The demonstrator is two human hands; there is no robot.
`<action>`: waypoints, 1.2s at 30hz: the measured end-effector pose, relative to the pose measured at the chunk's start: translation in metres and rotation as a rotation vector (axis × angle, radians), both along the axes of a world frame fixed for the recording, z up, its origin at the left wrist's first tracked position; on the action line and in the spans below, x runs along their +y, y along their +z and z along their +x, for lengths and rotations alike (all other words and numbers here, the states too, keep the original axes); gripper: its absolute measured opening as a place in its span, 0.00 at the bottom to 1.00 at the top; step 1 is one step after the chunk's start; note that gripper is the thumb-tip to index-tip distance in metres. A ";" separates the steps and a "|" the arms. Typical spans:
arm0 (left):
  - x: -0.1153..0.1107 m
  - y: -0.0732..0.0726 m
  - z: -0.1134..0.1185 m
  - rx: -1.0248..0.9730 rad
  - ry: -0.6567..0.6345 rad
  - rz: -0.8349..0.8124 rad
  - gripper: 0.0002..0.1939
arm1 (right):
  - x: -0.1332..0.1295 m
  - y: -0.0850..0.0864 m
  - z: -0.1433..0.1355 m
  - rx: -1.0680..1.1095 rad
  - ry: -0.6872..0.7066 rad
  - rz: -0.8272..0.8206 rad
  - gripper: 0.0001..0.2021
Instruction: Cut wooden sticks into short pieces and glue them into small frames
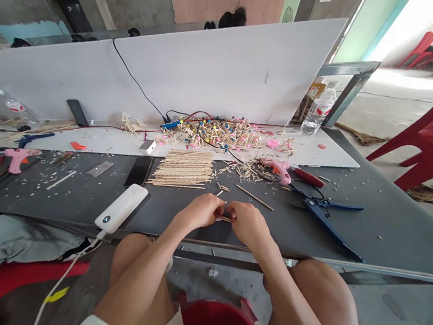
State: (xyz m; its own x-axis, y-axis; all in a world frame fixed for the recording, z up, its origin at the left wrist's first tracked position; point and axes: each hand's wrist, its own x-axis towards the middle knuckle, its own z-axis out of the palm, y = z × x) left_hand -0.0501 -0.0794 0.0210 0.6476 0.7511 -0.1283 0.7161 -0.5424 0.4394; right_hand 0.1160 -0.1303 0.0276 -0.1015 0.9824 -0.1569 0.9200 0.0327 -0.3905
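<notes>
My left hand [208, 209] and my right hand [246, 219] meet over the front of the dark table. Both are closed on a short wooden stick [226, 219], which spans the small gap between them. My fingers hide its ends. Just beyond my hands lie a few cut stick pieces [222, 187] and one longer loose stick [255, 197]. A neat row of long wooden sticks [184, 169] is laid out behind my left hand. Farther back, many short sticks joined with coloured blobs form a pile [219, 134].
Blue-handled cutters [330, 222] and a pink glue gun [280, 170] lie to the right. A white power bank [122, 208] with a cable and a black phone [138, 171] are at left. A white panel [211, 73] stands behind; a water bottle [319, 109] is at back right.
</notes>
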 end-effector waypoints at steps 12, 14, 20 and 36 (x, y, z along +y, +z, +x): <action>0.003 -0.002 0.002 0.040 0.021 0.012 0.07 | 0.006 -0.005 0.002 -0.004 -0.017 -0.006 0.14; 0.002 -0.001 0.002 0.039 0.022 -0.001 0.08 | 0.006 -0.006 0.003 0.004 -0.019 0.002 0.14; 0.001 0.003 0.000 0.051 0.016 -0.011 0.09 | 0.007 -0.009 0.007 0.028 -0.011 -0.002 0.15; 0.000 0.002 0.002 0.084 0.036 0.006 0.05 | 0.006 -0.005 0.004 -0.019 -0.070 -0.050 0.09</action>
State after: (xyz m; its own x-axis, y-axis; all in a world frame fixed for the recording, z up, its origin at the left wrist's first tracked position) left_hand -0.0480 -0.0798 0.0229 0.6076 0.7743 -0.1766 0.7690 -0.5181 0.3743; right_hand 0.1198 -0.1241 0.0230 -0.0291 0.9779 -0.2072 0.9267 -0.0514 -0.3724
